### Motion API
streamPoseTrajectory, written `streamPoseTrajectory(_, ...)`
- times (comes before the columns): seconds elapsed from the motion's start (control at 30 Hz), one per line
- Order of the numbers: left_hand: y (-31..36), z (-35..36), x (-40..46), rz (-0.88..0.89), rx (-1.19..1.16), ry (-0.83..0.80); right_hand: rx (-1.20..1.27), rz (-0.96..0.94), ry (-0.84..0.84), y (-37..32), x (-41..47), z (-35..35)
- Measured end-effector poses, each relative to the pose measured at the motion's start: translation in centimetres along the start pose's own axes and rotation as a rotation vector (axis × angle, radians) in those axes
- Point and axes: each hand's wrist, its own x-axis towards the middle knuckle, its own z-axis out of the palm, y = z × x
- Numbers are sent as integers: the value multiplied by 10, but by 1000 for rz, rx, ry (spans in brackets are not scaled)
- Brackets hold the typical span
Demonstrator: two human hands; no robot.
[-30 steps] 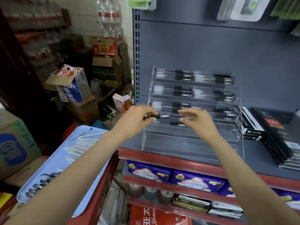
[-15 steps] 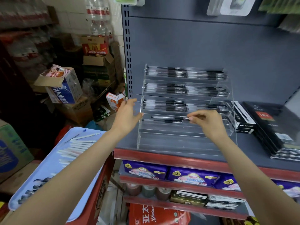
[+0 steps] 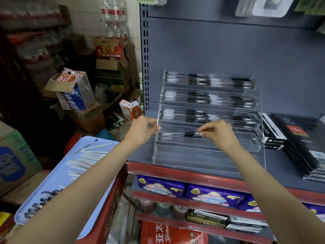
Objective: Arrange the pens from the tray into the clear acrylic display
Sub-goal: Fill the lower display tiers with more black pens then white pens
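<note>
Clear glossy acrylic display [image 3: 207, 155], matt metal shelf [image 3: 281, 162].

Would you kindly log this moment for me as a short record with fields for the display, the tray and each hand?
display: clear acrylic display on the grey shelf; upper three tiers hold black pens, fourth tier two pens, lowest tier bare
tray: blue tray lower left, white and dark pens left on it
left hand: left hand at the display's left edge
right hand: right hand pinches a fourth-tier pen's end

We see black-and-clear pens [image 3: 182, 135] in the clear display [image 3: 207, 155], white pens [image 3: 88, 155] on our pale blue tray [image 3: 58, 180], red-edged grey shelf [image 3: 175, 170]
</note>
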Motion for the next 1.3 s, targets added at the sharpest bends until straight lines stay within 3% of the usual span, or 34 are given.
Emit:
streamPoseTrajectory(0.27,3,-2,-2,0,-4,-8,-360,-85,15,-11,4,4)
streamPoseTrajectory(0.67,2,-3,1,8,-14,-27,-579,-197,-150,-18,7,-7)
streamPoseTrajectory(1.03,-4,-3,6,18,10,-45,-445,-180,-202,-18,7,-3)
streamPoseTrajectory(1.3,-5,-2,4,21,-5,-41,-541,-93,-152,-26,8,4)
